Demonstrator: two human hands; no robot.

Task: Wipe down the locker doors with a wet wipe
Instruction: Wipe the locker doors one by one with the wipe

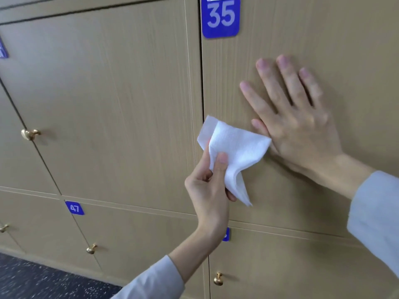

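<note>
A white wet wipe (235,147) hangs folded and crumpled in front of locker door 35 (323,35), a tan wood-grain door with a blue number plate (220,17) at its top left. My left hand (208,188) pinches the wipe between thumb and fingers, near the door's left edge. My right hand (295,121) lies flat on the same door with fingers straight and spread, just right of the wipe. Whether the wipe touches the door is unclear.
The neighbouring tan door (103,93) on the left has a brass knob (30,134). Below run more doors, one numbered 47 (74,208), with brass knobs (91,249) (218,279). Dark speckled floor (32,281) shows at the bottom left.
</note>
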